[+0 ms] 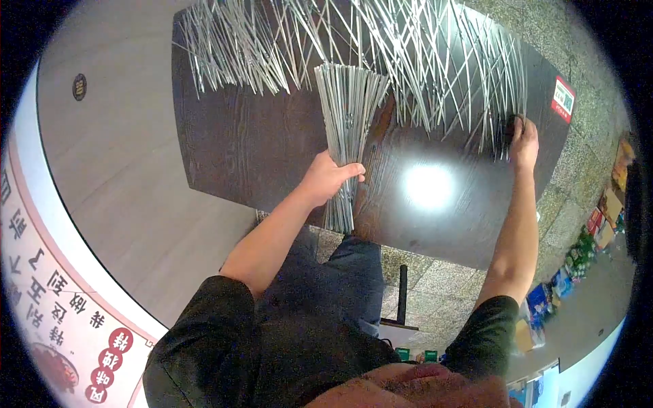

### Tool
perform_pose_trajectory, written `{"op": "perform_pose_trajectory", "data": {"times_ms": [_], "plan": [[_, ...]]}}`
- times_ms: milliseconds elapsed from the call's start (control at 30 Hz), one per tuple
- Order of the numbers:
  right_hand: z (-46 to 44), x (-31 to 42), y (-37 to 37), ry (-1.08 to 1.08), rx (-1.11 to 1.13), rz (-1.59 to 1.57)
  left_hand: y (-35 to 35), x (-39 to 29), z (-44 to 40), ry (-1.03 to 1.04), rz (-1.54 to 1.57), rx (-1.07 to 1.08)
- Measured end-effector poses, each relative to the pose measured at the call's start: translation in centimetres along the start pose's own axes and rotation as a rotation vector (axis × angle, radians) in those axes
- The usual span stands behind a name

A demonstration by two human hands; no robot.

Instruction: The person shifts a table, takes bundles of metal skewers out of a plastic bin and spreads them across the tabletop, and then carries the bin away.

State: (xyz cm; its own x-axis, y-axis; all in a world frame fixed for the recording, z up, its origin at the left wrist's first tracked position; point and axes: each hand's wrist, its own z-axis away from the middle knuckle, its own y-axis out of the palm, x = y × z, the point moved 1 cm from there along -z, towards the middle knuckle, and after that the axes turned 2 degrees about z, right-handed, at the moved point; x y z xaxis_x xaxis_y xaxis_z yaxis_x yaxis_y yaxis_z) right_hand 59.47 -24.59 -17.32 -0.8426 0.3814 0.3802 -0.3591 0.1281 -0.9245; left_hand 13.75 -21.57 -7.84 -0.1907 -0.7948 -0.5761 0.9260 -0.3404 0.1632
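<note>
My left hand (330,179) is wrapped round a thick bundle of thin metal skewers (350,102), low down near the table's front edge. The bundle fans out toward its far end. Across the far side of the table lie many loose metal skewers (415,75), spread out and crossing one another. At the right end of that spread, my right hand (524,141) has its fingers curled at the near ends of the outermost skewers. Its fingertips are partly hidden, and how many skewers it grips cannot be made out.
The dark wooden table (238,149) carries a red and white label (563,98) at its right edge. A pale wall or panel lies to the left, with a printed sign (75,306) below it. Boxes and colourful packages (564,279) line the tiled floor at right.
</note>
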Motion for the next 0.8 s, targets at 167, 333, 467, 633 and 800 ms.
{"op": "perform_pose_trajectory", "data": {"times_ms": [167,333,467,633,800], "plan": [[-0.5,-4.8,-0.6,0.011,0.000,0.186,2.0,0.6,-0.3,0.003,0.010,0.027],[-0.3,-7.9,-1.3,-0.076,-0.073,0.080,3.4,1.6,-0.4,0.008,0.069,0.046],[-0.1,-7.0,-2.4,0.041,-0.057,0.050,4.2,2.6,-0.4,0.006,0.080,0.023],[2.5,-1.2,-3.1,0.089,-0.288,0.000,5.2,2.6,0.1,0.029,0.097,0.040],[12.5,12.5,-0.7,0.401,0.480,-0.791,5.2,3.4,0.9,0.011,0.205,0.050]]}}
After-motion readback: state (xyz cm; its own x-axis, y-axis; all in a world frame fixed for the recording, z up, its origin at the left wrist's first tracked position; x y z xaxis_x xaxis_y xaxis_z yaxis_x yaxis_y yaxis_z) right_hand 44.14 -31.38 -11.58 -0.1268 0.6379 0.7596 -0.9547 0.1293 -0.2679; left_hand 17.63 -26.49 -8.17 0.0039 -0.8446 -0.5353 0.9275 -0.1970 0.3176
